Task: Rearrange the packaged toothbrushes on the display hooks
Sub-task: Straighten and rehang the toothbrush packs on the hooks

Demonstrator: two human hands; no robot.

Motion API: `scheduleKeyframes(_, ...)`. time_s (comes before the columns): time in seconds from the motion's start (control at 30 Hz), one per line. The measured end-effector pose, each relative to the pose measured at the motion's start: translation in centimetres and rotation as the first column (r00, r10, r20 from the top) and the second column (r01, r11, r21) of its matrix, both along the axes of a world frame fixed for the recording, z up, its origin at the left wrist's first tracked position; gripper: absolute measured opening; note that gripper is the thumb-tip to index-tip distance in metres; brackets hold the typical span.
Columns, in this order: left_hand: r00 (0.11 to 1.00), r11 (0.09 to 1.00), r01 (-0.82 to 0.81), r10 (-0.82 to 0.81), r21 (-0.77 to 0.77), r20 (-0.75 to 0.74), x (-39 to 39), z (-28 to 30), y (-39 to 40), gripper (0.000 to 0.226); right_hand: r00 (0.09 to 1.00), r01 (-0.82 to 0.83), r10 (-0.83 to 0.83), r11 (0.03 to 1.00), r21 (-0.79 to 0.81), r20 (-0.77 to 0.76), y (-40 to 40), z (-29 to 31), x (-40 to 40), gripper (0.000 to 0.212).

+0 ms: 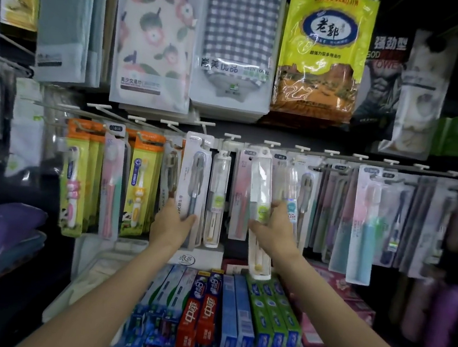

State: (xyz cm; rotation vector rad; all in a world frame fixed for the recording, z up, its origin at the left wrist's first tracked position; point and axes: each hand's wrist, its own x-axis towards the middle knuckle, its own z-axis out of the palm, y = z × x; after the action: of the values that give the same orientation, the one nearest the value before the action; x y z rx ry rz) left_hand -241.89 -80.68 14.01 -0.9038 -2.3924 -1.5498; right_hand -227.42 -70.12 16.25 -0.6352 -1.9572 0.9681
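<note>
A clear toothbrush pack [260, 206] with a green round sticker is pinched at its middle by the right hand [274, 230], thumb on the near side and fingers curled behind; the pack is held tilted in front of the row, its top near the display hooks [271, 144] and its lower end hanging over the toothpaste boxes [233, 318] stacked below. A white-carded pack with a grey toothbrush [194, 186] is gripped at its lower edge by the left hand [171, 224], the fingers wrapped round the card's bottom while the card is still hung from its hook. Between the two held packs a clear toothbrush case [217, 198] is seen hanging, just beside the grey one. To the left, orange-and-green children's toothbrush packs [75, 180] and a pink-handled pack [111, 182] are hung; to the right, further packs in pink and teal [364, 224] are ranged along the rail. The word "CLEAN" can be read on a pack just beyond the right fingers, and "SS" on the pink cards. Above, "LAOGUOZAOJIN" and "老郭" are printed on a yellow bag [323, 49]; "TOWEL" can be made out on a checked towel pack [238, 42]. "中華" is printed on the red boxes [199, 311]. Other small lettering is too blurred to be read.
</note>
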Motion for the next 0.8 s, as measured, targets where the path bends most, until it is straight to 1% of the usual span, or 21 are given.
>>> scheduleKeyframes(0.07,1.000,1.000,-0.009,0.009,-0.014,-0.001,0.5,0.2,-0.3,0.044,0.999,0.037,-0.033,0.990,0.133,-0.028,-0.3,0.0,0.4,0.043)
scheduleKeyframes(0.13,1.000,1.000,-0.008,0.008,-0.019,-0.015,0.7,0.3,-0.5,0.045,0.998,0.058,-0.051,0.960,0.274,-0.033,-0.8,0.0,0.5,0.045)
scheduleKeyframes(0.2,0.999,0.999,0.000,-0.001,-0.035,-0.033,0.7,0.2,-0.7,0.040,0.997,0.058,-0.072,0.916,0.398,0.021,-1.1,0.1,0.2,0.044)
scheduleKeyframes(0.23,0.999,0.998,0.000,-0.003,-0.056,-0.053,0.6,0.2,-0.8,0.036,0.996,0.045,-0.076,0.902,0.430,0.056,-1.2,0.1,0.0,0.045)
scheduleKeyframes(0.3,0.996,0.996,-0.005,-0.003,-0.086,-0.089,0.4,0.1,-1.1,0.029,0.990,0.024,-0.081,0.906,0.423,0.118,-1.2,0.5,-0.5,0.050)
scheduleKeyframes(0.5,0.984,0.997,0.000,-0.013,-0.072,-0.180,-0.3,-0.2,-1.9,0.021,0.971,0.009,-0.104,0.917,0.398,0.217,-1.7,1.2,-1.8,0.060)
scheduleKeyframes(0.63,0.981,0.998,0.010,-0.020,-0.054,-0.192,-0.7,-0.1,-2.4,0.019,0.972,0.020,-0.115,0.909,0.416,0.204,-2.0,0.5,-2.0,0.061)
scheduleKeyframes(0.8,0.986,0.997,0.063,-0.068,-0.040,-0.149,-1.3,-0.1,-2.6,0.017,0.971,0.064,-0.161,0.886,0.460,0.177,-2.1,-0.2,-1.6,0.064)
